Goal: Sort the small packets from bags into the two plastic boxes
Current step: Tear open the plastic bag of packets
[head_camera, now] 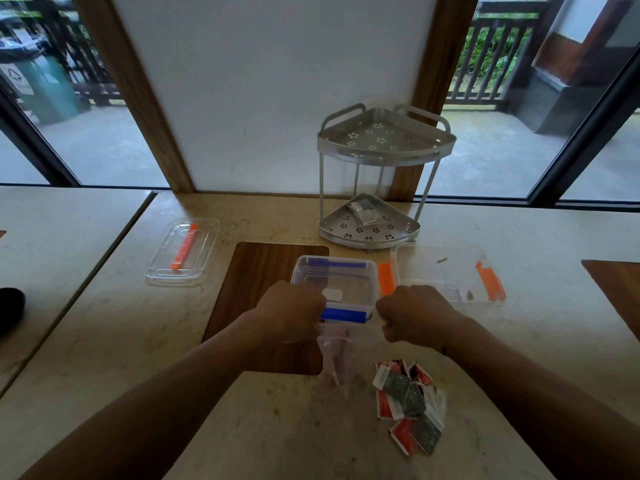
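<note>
Head view, looking down on a pale marble-patterned table [138,341] with a dark wood inlay panel [256,271] near its middle. Both hands are raised just above the table's middle, fingers curled into fists, pinching the top corners of a clear, blurred plastic bag [334,355] that hangs between them: the left hand [292,311] grips its left corner, the right hand [412,315] its right corner. Just behind the hands sits a clear plastic box with blue clips [334,282], overlapping the wood panel's right edge. Touching or just beside it on the right is a larger clear plastic box with orange clips [446,271]. A heap of small red and grey packets [410,400] lies on the table toward the near edge, under the right forearm's left side. A clear plastic lid with an orange clip [183,251] lies well apart toward the table's left edge. A silver two-tier corner rack [381,174] stands at the far edge against the wall, with a small wrapped packet [363,211] on its lower shelf.
</note>
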